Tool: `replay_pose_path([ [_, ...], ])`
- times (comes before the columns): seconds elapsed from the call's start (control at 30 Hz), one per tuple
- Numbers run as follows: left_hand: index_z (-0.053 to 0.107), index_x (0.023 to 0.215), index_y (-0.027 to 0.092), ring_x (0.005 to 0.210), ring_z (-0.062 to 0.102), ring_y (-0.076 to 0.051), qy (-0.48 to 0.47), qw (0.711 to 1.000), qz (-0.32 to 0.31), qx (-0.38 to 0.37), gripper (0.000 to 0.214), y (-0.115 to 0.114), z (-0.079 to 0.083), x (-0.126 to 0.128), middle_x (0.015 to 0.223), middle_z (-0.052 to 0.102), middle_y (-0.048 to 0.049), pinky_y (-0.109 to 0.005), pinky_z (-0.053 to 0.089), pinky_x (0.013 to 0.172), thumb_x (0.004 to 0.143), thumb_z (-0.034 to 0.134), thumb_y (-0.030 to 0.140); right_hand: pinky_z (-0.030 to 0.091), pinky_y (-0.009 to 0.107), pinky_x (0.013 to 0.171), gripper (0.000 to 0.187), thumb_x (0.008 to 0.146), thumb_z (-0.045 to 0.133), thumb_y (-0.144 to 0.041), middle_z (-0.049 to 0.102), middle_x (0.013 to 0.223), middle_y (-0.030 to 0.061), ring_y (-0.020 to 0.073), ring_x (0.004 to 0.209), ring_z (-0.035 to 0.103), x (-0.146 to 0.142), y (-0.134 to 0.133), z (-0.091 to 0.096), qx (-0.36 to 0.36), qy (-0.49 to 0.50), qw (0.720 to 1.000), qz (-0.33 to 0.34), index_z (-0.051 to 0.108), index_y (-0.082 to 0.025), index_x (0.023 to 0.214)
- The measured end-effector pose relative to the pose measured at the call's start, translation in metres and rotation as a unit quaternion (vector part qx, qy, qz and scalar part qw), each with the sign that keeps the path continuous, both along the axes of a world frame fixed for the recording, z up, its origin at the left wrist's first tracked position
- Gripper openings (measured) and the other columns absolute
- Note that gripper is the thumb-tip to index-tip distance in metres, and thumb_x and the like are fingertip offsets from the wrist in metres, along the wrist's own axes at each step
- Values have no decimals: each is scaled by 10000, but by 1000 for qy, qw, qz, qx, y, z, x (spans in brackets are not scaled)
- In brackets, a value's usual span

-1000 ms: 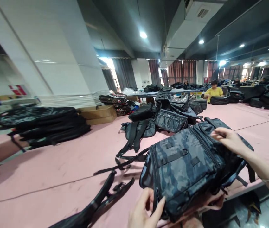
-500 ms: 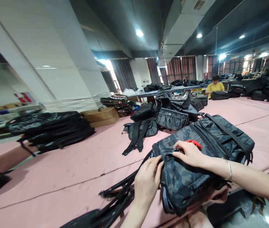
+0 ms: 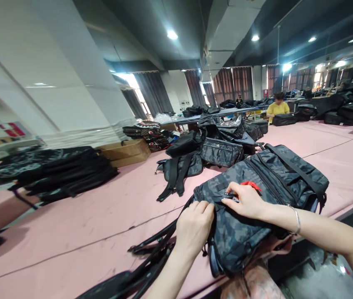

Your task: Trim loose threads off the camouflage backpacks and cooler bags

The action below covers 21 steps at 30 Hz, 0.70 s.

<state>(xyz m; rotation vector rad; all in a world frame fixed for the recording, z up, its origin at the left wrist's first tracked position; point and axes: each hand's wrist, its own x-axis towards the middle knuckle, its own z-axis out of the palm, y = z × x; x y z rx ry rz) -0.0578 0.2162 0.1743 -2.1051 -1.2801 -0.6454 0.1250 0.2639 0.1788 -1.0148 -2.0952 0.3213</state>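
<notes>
A dark camouflage backpack [image 3: 238,241] lies on the pink-covered table [image 3: 79,224] in front of me. At its near-left edge, my left hand [image 3: 195,224] is closed, with bent fingers gripping the fabric. My right hand [image 3: 246,201] rests over the upper panel, thumb and fingers pinched round small dark thread snips [image 3: 231,194] whose blades point left. A bit of red material [image 3: 251,185] shows just behind that hand. Black straps [image 3: 154,238] trail from the bag across the table, partly hidden by my left forearm.
More camouflage bags [image 3: 221,151] are heaped beyond, with a strapped piece [image 3: 179,170] beside them. Stacked black bags [image 3: 70,174] and a cardboard box [image 3: 124,151] stand at left. A person in yellow [image 3: 277,109] sits across the table handling a black bag [image 3: 284,119].
My left fingers have curled down onto the bag's edge, where they were more extended before. The right hand still holds the snips in nearly the same place. The view has shifted slightly.
</notes>
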Motion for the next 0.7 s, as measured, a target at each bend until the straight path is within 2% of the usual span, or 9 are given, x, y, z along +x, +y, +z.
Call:
replay_pose_path([
  [0.13, 597, 786, 187, 726, 583, -136, -150, 987, -56, -6, 141, -1, -7, -6, 788, 638, -30, -252, 459, 663, 827, 469, 228, 327, 221, 558, 146, 802, 565, -341, 602, 672, -4, 128, 588, 530, 2, -2, 0, 29, -20, 999, 29, 561, -196, 796],
  [0.2, 587, 790, 184, 723, 590, -125, -228, 971, -67, -5, 107, -3, -13, -9, 782, 636, -24, -244, 472, 676, 818, 491, 223, 336, 225, 567, 129, 810, 553, -321, 620, 691, 2, 136, 606, 549, 4, -4, 0, 42, -35, 997, 56, 562, -197, 775],
  [0.27, 584, 789, 185, 712, 594, -125, -266, 962, -64, 3, 89, -5, -19, -10, 767, 633, -20, -247, 481, 675, 812, 505, 220, 349, 227, 575, 118, 802, 560, -311, 634, 710, 10, 146, 626, 568, 4, -6, 0, 55, -49, 994, 82, 561, -196, 776],
  [0.37, 584, 805, 186, 728, 600, -129, -269, 961, -64, 21, 72, -6, -23, -9, 774, 632, -21, -254, 489, 697, 806, 515, 207, 366, 230, 588, 120, 787, 574, -310, 646, 741, 25, 160, 662, 589, 4, -8, 0, 70, -57, 991, 103, 557, -192, 799],
  [0.6, 603, 841, 181, 767, 600, -140, -205, 973, -87, 60, 84, -8, -23, -6, 791, 639, -42, -266, 488, 732, 795, 533, 187, 337, 236, 562, 135, 827, 516, -310, 636, 741, 36, 157, 654, 571, 0, -9, -3, 108, -105, 983, 101, 541, -183, 788],
  [0.7, 601, 803, 181, 742, 596, -145, -272, 956, -103, 27, 84, -14, -20, -5, 767, 633, -46, -280, 494, 711, 797, 528, 222, 335, 230, 565, 142, 832, 503, -295, 614, 703, 16, 135, 618, 535, 0, -9, -3, 82, -58, 990, 100, 541, -185, 749],
])
